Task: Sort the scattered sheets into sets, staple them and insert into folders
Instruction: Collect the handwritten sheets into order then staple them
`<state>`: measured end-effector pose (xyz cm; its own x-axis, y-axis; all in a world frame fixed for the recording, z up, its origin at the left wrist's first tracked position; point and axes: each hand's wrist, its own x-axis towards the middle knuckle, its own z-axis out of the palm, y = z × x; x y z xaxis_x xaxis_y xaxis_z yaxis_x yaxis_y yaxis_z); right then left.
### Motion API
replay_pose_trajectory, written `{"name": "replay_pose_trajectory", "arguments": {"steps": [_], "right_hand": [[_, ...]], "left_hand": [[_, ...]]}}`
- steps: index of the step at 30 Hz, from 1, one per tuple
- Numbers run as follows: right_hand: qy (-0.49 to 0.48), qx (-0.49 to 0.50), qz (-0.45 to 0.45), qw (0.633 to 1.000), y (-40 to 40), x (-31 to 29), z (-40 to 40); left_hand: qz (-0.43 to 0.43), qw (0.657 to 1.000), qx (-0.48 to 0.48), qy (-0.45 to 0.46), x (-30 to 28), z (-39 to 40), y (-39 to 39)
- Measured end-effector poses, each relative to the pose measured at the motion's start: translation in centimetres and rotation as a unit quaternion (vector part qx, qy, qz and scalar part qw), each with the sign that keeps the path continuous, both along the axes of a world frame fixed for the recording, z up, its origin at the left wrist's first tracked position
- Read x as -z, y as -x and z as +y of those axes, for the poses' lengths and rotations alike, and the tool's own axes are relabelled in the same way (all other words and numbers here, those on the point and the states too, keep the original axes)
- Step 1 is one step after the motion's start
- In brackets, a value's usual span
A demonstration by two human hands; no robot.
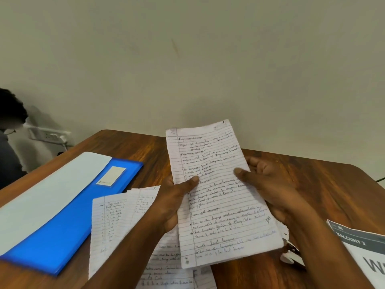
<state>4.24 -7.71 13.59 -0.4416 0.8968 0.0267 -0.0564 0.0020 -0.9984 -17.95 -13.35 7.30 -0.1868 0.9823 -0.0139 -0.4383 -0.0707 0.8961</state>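
Note:
A set of lined handwritten sheets (pixel 218 197) is held up above the wooden table (pixel 312 184). My left hand (pixel 177 197) grips its left edge, thumb on the front page. My right hand (pixel 268 184) holds the right edge, thumb pressed on the page. More handwritten sheets (pixel 112 217) lie scattered on the table below and to the left of my left arm. A blue folder (pixel 62 230) lies at the left with a white sheet (pixel 41 197) across it. A small dark and white object, maybe a stapler (pixel 291 255), lies partly hidden under my right forearm.
A printed grey and white sign (pixel 362 247) reading "BALCONY 2" lies at the right front edge. A person (pixel 10 138) sits at the far left beside a wall socket strip (pixel 48 135). A plain wall (pixel 208 59) stands directly behind the table.

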Motion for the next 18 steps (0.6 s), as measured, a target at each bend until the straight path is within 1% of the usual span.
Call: {"name": "replay_pose_trajectory", "arguments": {"steps": [2,5,7,9,12,14,16,18], "right_hand": [[-0.007,-0.003,-0.039,0.999,0.6,0.7,-0.1],[0.02,-0.009,-0.084,0.996,2.1,2.0,-0.4],[0.023,-0.017,-0.11,0.994,3.5,3.0,-1.0],[0.008,-0.031,-0.132,0.991,4.8,4.0,-1.9],[0.02,-0.072,-0.139,0.987,6.0,5.3,-2.7],[0.018,-0.083,-0.162,0.983,6.1,5.5,-3.0],[0.017,-0.094,-0.169,0.981,6.2,5.9,-3.2],[0.028,-0.116,-0.157,0.98,6.7,6.2,-3.7]], "left_hand": [[0.039,0.999,-0.009,0.022,0.1,0.3,0.9],[0.115,0.991,-0.044,0.057,0.1,0.9,2.9],[0.189,0.975,-0.077,0.088,0.0,1.0,4.6],[0.241,0.96,-0.074,0.121,0.0,1.0,6.2],[0.279,0.943,-0.068,0.167,0.4,0.7,8.4],[0.292,0.937,-0.08,0.176,0.6,0.5,9.6],[0.284,0.938,-0.095,0.174,0.3,0.3,10.2],[0.281,0.936,-0.114,0.181,0.0,0.2,10.7]]}}
